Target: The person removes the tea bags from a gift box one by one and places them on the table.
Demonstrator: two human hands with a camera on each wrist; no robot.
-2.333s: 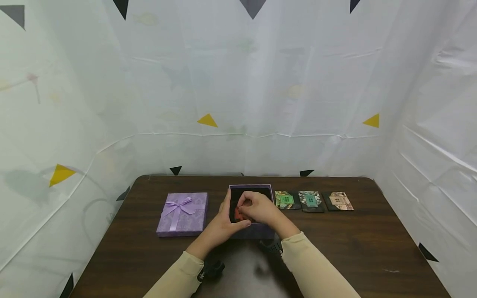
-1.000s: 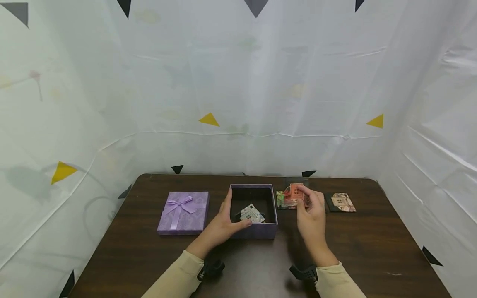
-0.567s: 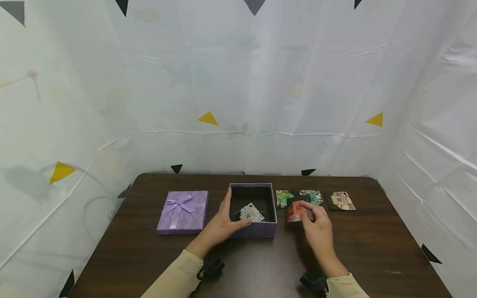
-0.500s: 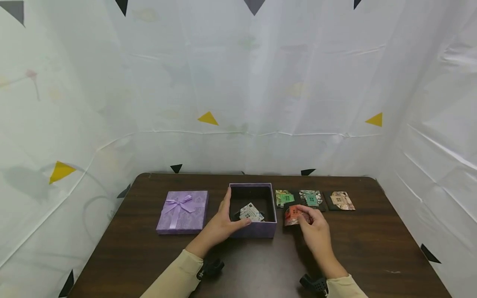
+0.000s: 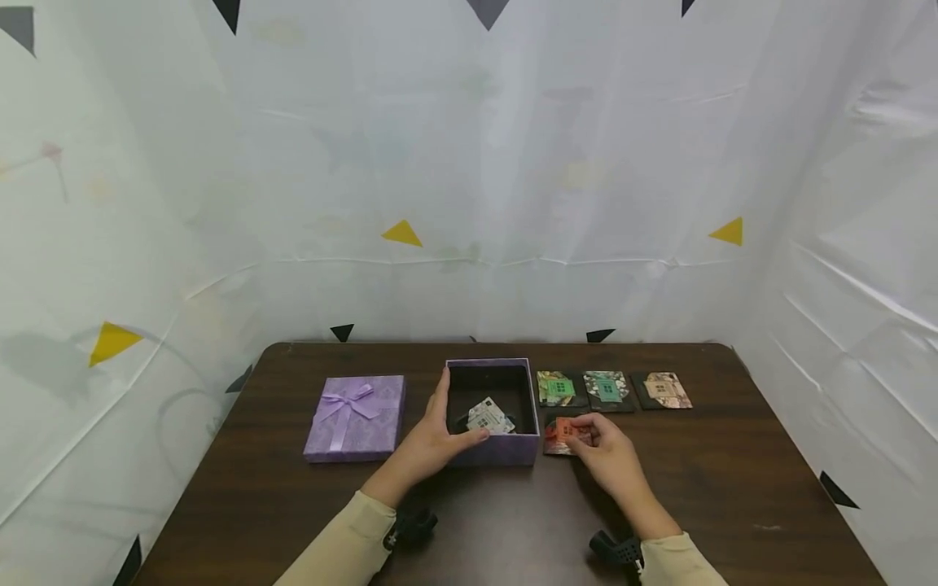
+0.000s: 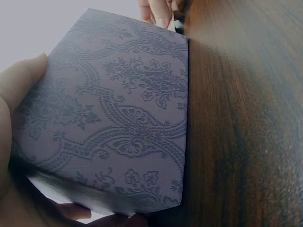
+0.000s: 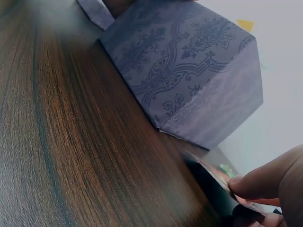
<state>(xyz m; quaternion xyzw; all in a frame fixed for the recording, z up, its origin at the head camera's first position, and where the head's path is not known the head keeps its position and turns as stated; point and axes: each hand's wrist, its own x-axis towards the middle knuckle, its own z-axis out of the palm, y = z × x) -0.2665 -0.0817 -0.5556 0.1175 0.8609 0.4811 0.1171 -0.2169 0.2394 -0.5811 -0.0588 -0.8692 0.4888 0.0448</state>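
Currently in hand: orange-red packet (image 5: 554, 435), one, flat, pictured side up, just beside the purple box (image 5: 494, 456) at about four o'clock from it (head view; twelve o'clock at the far side of the bench (image 5: 484, 529)). Right hand (image 5: 607, 460), one: grip narrow, thumb and fingers pinching the packet at its three o'clock side. How much of the packet touches the bench cannot be told. Risk, as judged: a slack pinch on so thin an edge could let it skid askew; a drift towards twelve could ride it over its neighbour.

Purple box: one, upright, lidless. Left hand (image 5: 428, 448), one: grip holding the box about its corner between six and nine o'clock. Risk: uneven thumb pressure could slide or tip the box against the packet.

Pale packet (image 5: 487, 416): inside the box, towards six o'clock; at least one, overlap hiding any exact count. Risk: layers clinging and lifting together.

Further packets, three, in a row: green packet (image 5: 560, 389) at twelve o'clock from the orange-red one, teal packet (image 5: 607, 389) between one and two, tan packet (image 5: 662, 389) at about two.

Lid (image 5: 359, 439): one, with one ribbon bow (image 5: 352, 403), apart from the box at nine o'clock.
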